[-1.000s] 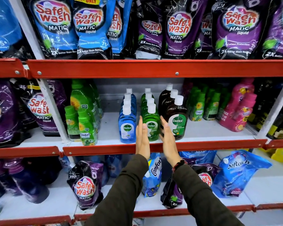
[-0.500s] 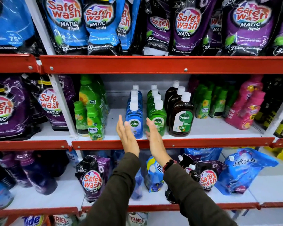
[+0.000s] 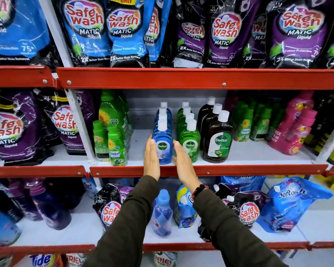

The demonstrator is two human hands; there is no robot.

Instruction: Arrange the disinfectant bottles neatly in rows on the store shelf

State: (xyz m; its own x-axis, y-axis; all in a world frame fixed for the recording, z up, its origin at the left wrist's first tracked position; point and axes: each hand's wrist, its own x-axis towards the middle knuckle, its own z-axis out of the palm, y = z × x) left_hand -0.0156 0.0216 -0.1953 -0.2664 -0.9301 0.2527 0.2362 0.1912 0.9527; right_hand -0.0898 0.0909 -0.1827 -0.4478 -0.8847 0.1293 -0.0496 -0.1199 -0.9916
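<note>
Three rows of Dettol disinfectant bottles with white caps stand front to back on the middle shelf [image 3: 258, 169]: a blue row [image 3: 163, 149], a green row [image 3: 190, 146] and a brown row [image 3: 219, 143]. My left hand [image 3: 151, 160] is flat against the left side of the front blue bottle. On that bottle's right side, in the gap before the green row, is my right hand [image 3: 182, 162], also flat. The palms face each other with straight fingers, and neither hand wraps around the bottle.
Green Comfort bottles [image 3: 115, 147] stand left of the Dettol rows, with more green bottles [image 3: 245, 126] and pink bottles [image 3: 293, 132] on the right. Safewash pouches [image 3: 224, 33] fill the shelf above. Pouches and a blue bottle [image 3: 162, 212] sit on the shelf below my arms.
Both hands have shifted left: one second ago they flanked the front green bottle, now they flank the front blue bottle. The bottles look unmoved.
</note>
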